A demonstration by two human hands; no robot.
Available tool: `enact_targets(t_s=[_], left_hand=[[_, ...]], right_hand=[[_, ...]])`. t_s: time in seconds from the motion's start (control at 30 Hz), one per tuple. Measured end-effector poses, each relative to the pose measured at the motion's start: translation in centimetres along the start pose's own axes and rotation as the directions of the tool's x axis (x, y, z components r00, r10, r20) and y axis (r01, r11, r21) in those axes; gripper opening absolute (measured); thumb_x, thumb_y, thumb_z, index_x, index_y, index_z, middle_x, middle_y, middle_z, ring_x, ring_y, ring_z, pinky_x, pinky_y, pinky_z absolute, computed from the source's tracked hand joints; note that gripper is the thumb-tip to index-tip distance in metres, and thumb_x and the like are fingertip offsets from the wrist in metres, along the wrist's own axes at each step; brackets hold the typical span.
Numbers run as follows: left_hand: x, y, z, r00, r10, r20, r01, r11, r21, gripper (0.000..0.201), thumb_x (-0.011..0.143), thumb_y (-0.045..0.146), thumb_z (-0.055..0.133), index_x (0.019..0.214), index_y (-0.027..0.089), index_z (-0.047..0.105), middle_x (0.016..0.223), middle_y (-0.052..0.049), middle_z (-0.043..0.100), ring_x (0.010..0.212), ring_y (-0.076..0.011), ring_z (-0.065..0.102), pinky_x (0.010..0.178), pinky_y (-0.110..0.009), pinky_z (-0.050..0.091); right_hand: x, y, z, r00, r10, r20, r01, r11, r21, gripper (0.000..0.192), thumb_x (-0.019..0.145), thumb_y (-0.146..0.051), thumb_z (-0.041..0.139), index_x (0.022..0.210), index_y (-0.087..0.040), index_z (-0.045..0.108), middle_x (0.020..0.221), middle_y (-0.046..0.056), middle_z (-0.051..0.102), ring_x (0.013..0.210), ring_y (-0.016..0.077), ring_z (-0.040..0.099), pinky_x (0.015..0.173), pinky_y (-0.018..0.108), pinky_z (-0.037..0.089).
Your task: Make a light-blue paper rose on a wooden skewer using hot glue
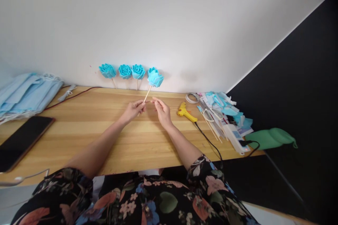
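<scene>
My left hand [135, 109] is closed around the thin wooden stick of a blue artificial flower [155, 78], which tilts up to the right with its bloom near the wall. Just to the right, my right hand [162, 112] has its fingers drawn together by the stick; whether they pinch something small cannot be made out. Behind, several similar blue flowers [125, 71] on sticks lean in a row against the wall, one partly hidden by the held bloom. A yellow glue gun [186, 111] lies right of my right hand.
At left are stacked blue face masks [29, 93] and a dark phone [25, 142]. On the right lie blue scraps [220, 102], scissors [211, 114], loose sticks [211, 126], a coiled cable [192, 97], a power strip [235, 137] and a green pouch [271, 138]. The glue gun's cord crosses the front edge.
</scene>
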State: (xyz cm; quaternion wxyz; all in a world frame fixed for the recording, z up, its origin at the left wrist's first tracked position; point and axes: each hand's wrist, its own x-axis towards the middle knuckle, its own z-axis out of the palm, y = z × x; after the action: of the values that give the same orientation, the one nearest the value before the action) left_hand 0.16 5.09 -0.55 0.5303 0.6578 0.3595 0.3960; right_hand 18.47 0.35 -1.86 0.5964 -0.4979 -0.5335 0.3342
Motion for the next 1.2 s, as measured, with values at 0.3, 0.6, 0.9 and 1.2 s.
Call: enact_targets(t_s=[0.3, 0.6, 0.9, 1.2], left_hand=[[-0.3, -0.9, 0.9, 0.984, 0.145, 0.107, -0.149, 0.988, 0.033, 0.056, 0.087, 0.072, 0.072, 0.076, 0.017, 0.073, 0.073, -0.004, 0.068, 0.070, -0.0172, 0.061, 0.069, -0.030, 0.053], [0.3, -2.3, 0.9, 0.975, 0.223, 0.000, -0.222, 0.971, 0.084, 0.065, 0.086, 0.083, 0.067, 0.087, 0.019, 0.080, 0.089, -0.009, 0.081, 0.097, -0.0318, 0.076, 0.093, -0.044, 0.061], [0.5, 0.0, -1.6, 0.835, 0.550, -0.010, -0.551, 0.835, -0.014, 0.099, 0.089, 0.082, 0.069, 0.169, 0.032, 0.038, 0.159, -0.020, 0.059, 0.147, -0.0376, 0.058, 0.114, -0.052, 0.053], [-1.7, 4.5, 0.5, 0.670, 0.737, 0.092, -0.742, 0.663, 0.096, 0.114, 0.077, 0.065, 0.092, 0.169, 0.032, 0.034, 0.157, -0.019, 0.060, 0.147, -0.0383, 0.058, 0.120, -0.056, 0.048]], right_hand=[[-0.4, -1.2, -0.3, 0.892, -0.439, 0.107, 0.447, 0.825, -0.346, 0.041, 0.111, -0.050, 0.050, 0.117, -0.024, 0.081, 0.116, 0.011, 0.082, 0.112, 0.0247, 0.074, 0.102, 0.041, 0.058], [-0.1, 0.9, -0.2, 0.877, -0.459, 0.142, 0.472, 0.768, -0.433, 0.025, 0.105, -0.035, 0.060, 0.097, -0.025, 0.081, 0.107, 0.009, 0.083, 0.107, 0.0263, 0.076, 0.097, 0.042, 0.062], [0.0, 1.2, -0.3, 0.887, -0.410, 0.211, 0.460, 0.749, -0.478, 0.023, 0.105, -0.031, 0.060, 0.095, -0.025, 0.080, 0.096, 0.008, 0.082, 0.096, 0.0254, 0.077, 0.087, 0.038, 0.062], [-0.7, 1.5, -0.1, 0.843, -0.474, 0.254, 0.537, 0.725, -0.430, 0.032, 0.109, -0.041, 0.052, 0.102, -0.023, 0.078, 0.105, 0.009, 0.081, 0.101, 0.0257, 0.076, 0.089, 0.038, 0.062]])
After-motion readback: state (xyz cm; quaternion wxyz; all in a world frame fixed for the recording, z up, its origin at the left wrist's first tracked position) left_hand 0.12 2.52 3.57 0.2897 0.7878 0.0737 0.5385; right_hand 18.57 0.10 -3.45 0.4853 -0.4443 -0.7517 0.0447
